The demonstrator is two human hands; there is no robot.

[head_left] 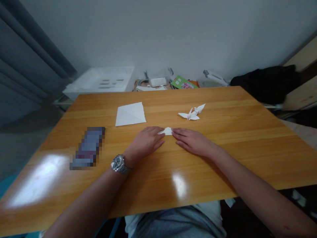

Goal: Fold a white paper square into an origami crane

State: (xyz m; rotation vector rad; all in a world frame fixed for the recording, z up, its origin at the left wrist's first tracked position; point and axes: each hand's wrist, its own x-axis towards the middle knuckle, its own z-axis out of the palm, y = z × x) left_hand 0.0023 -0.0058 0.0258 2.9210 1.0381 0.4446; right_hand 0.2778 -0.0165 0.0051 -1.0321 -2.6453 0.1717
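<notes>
On the table (210, 181), left hand (149, 138) and right hand (192, 140) hold paper (168, 132) (I'd guess light, crease-prone); grip its ends.

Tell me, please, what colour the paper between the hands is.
The paper is white; see the head view.

A silver watch (118, 163) circles the left wrist (129, 158).

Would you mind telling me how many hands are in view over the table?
2: the left hand, with a watch on its wrist, at the left side of the small folded paper; the right hand at its right side. None appears hidden.
</notes>
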